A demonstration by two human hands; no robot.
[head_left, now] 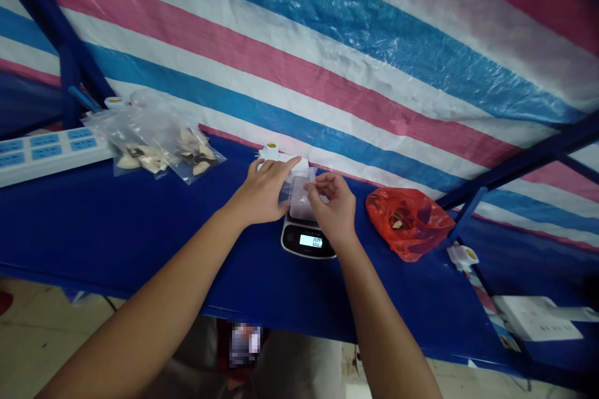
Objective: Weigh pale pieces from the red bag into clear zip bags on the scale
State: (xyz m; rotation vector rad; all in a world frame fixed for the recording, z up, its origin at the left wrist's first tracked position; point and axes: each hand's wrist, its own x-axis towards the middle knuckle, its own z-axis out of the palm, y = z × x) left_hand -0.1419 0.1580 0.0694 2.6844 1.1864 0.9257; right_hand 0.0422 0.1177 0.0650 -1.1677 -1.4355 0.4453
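Note:
A black-and-white digital kitchen scale sits on the blue table, its lit display reading 0.0. Over its weighing surface is a clear plastic bag, with no contents that I can make out. My right hand is at the bag's right side, thumb and fingertips pinched on its upper edge. At the left of the bag is my left hand, index finger stretched out and thumb apart from it; the thumb's tip is near the bag's side. Whether the left fingers touch the plastic is hard to see.
Clear bags of dried pale slices lie at the left, beside a white power strip with blue sockets. An open red plastic bag with a few pieces inside stands at the right. Striped tarpaulin hangs behind the blue table.

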